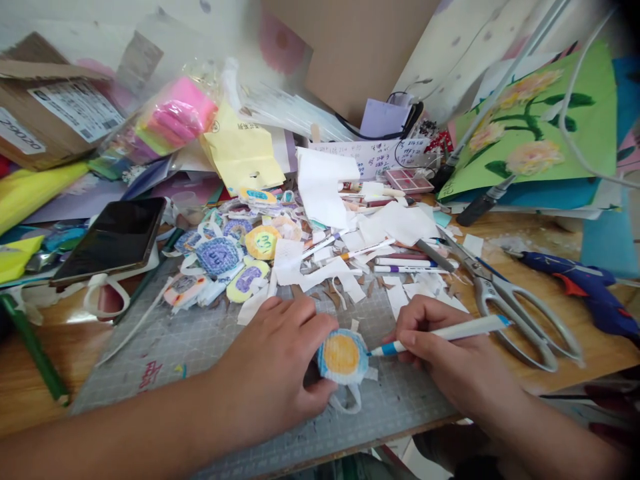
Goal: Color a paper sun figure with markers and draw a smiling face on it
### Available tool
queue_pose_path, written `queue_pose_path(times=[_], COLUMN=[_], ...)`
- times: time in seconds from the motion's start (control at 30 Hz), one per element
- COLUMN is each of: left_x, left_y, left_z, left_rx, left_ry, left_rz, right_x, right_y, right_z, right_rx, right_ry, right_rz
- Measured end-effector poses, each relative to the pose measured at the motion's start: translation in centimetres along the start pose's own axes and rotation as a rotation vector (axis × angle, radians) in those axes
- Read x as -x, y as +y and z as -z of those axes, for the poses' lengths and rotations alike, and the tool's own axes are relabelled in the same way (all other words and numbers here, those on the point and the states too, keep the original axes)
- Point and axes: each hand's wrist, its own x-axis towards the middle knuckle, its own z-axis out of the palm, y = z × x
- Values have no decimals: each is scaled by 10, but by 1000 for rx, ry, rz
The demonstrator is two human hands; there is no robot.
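Blue ink around the rim of the paper disc [342,355] seemed to call for short, light strokes, with the disc turned little by little and the tip held off the orange centre. A firm pinch away from the wet edge would likely prevent smears. The left hand [280,350] was curled partly closed, thumb and fingers gripping the disc's left side. The right hand [440,350] was closed around a white marker [463,329] in a writing grip, its blue tip seemingly touching the disc's right rim. The disc was near the front edge of the cutting mat [185,343], towards its right front corner; whether it rested on the mat could not be told.
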Motion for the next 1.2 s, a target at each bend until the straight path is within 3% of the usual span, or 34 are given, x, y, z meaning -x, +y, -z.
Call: queue_pose_path(times=[0.67, 1.2], left_x=[-2, -1], left_y=[-2, -1], left_z=[-3, -1], left_rx=[5, -2], left_ry=[6, -7], left_rz=[-6, -3], right_x=[-1, -2], right_y=[-1, -5], right_z=[0, -3], right_rx=[-16, 22], right_ry=[37, 37], right_rz=[-48, -6])
